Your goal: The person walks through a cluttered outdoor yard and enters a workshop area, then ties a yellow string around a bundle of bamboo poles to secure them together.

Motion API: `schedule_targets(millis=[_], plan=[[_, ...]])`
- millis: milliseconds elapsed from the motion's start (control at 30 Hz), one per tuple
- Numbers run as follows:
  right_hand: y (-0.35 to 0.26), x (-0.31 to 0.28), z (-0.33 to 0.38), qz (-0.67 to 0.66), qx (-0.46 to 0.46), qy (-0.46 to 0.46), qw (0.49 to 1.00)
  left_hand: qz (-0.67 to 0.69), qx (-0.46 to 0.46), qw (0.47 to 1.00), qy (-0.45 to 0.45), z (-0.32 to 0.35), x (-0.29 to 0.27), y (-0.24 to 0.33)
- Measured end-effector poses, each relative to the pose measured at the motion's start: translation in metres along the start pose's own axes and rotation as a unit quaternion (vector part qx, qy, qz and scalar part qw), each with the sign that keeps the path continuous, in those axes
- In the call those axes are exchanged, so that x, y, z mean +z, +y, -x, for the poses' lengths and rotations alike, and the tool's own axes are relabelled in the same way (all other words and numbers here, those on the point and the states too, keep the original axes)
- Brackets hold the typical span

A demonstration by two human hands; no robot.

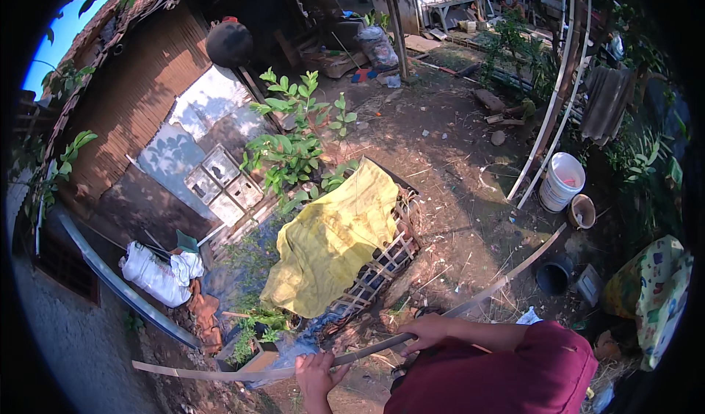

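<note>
A long, thin, flat bamboo strip crosses in front of me, bending from the lower left up to the right. My left hand is closed around it near the lower middle, thumb toward the right. Further along to the right, my right hand grips the same strip from above, its fingertips partly hidden. Just beyond the hands lies a woven bamboo basket cage, largely covered by a yellow cloth. Both ends of the strip hang free of my hands.
A leafy shrub grows behind the cage. White sacks lie at the left by a wall. On the right stand a white bucket, a smaller pail, a dark bucket and upright poles. A patterned sheet hangs nearby.
</note>
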State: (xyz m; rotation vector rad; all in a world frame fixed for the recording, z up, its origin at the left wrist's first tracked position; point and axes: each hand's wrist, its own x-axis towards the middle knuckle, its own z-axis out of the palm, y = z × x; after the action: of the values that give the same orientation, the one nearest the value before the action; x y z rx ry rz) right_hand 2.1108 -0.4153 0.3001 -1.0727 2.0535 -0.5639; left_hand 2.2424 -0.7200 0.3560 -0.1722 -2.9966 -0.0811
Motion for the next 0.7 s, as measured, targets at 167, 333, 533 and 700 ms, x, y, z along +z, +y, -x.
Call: schedule_targets(millis=[167, 333, 533, 700], plan=[[-0.033, 0.063, -0.058, 0.043, 0.009, 0.057, 0.997, 0.107, -0.209, 0.958, 0.164, 0.091, -0.004, -0.004], [-0.069, 0.094, -0.105, 0.000, -0.041, 0.105, 0.994, 0.243, -0.460, 0.804, 0.287, 0.198, 0.021, 0.018], [-0.126, 0.138, -0.178, -0.033, -0.109, 0.035, 0.993, 0.283, -0.591, 0.665, 0.358, 0.323, 0.033, 0.029], [-0.149, 0.164, -0.229, 0.003, -0.149, 0.066, 0.987, 0.234, -0.639, 0.639, 0.359, 0.345, 0.022, -0.020]])
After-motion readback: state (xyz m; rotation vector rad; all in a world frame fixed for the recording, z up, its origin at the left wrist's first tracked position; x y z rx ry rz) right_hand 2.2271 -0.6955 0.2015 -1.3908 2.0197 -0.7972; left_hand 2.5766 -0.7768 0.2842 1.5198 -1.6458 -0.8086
